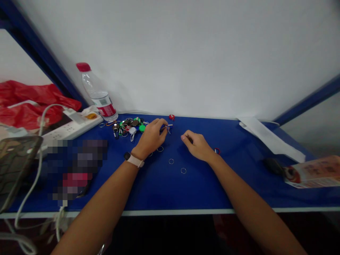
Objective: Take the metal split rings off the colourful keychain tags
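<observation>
My left hand (152,137), with a watch on the wrist, is closed on a small blue keychain piece (169,126) at its fingertips. Just left of it lies a pile of round key reels (129,126) in green, black and white. My right hand (196,144) is curled closed above the blue table (196,191); whatever it may hold is hidden. Metal rings (171,161) lie between and below the hands, one of them partly beside my left wrist. A red item (171,117) sits near the wall, and a small red ring piece (217,151) lies behind my right wrist.
At the back left stands a bottle with a red cap (102,101). A power strip (71,129), cables, a red bag (32,102) and a blurred-out phone-like object are on the left. White folded paper (273,140) and a printed packet (315,173) lie on the right.
</observation>
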Tool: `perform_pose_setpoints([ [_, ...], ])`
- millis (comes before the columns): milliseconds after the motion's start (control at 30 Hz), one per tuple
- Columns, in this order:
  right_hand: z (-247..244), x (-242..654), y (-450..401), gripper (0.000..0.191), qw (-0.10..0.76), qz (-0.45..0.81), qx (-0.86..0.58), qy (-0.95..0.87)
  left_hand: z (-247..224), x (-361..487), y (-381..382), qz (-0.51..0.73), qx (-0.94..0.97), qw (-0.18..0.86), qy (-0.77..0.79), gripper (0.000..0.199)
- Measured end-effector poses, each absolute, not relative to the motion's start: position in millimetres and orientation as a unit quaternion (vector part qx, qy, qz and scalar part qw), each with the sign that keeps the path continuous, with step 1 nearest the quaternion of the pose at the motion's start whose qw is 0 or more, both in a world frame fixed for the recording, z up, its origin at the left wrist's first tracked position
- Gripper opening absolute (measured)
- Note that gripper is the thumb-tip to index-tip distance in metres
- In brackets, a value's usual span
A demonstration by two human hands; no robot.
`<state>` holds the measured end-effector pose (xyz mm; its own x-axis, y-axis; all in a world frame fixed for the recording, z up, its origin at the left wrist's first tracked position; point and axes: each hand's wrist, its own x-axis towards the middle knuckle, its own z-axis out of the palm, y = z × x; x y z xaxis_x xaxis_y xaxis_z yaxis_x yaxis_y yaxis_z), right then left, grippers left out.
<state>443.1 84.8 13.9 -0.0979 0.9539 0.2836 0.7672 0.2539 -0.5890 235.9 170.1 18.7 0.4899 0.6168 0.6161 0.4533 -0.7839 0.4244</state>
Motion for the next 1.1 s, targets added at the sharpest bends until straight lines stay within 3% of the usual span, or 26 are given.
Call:
perform_pose_setpoints([
  [167, 9, 447, 87, 0.046, 0.289, 0.117, -0.579, -0.753, 27, 216, 190, 0.446, 0.783, 0.033, 0.433, 0.005],
  [333, 9, 453, 87, 0.055, 0.293, 0.11, -0.59, -0.745, 22, 193, 209, 0.382, 0.739, 0.018, 0.555, 0.007],
  [467, 10, 457, 89, 0.047, 0.297, 0.09, -0.608, -0.731, 16, 186, 210, 0.347, 0.709, 0.026, 0.613, 0.024],
  [600, 5, 456, 92, 0.024, 0.292, 0.043, -0.591, -0.751, 18, 191, 199, 0.321, 0.702, 0.006, 0.635, 0.04],
  [767, -2, 449, 94, 0.025, 0.264, 0.037, -0.587, -0.764, 21, 211, 186, 0.326, 0.804, -0.025, 0.497, 0.044],
  [900, -3, 449, 93, 0.029, 0.257, 0.03, -0.596, -0.76, 12, 232, 180, 0.243, 0.907, 0.008, 0.344, 0.052],
  [1100, -1, 459, 93, 0.03, 0.271, 0.003, -0.599, -0.754, 3, 244, 175, 0.19, 0.935, 0.076, 0.291, 0.051],
])
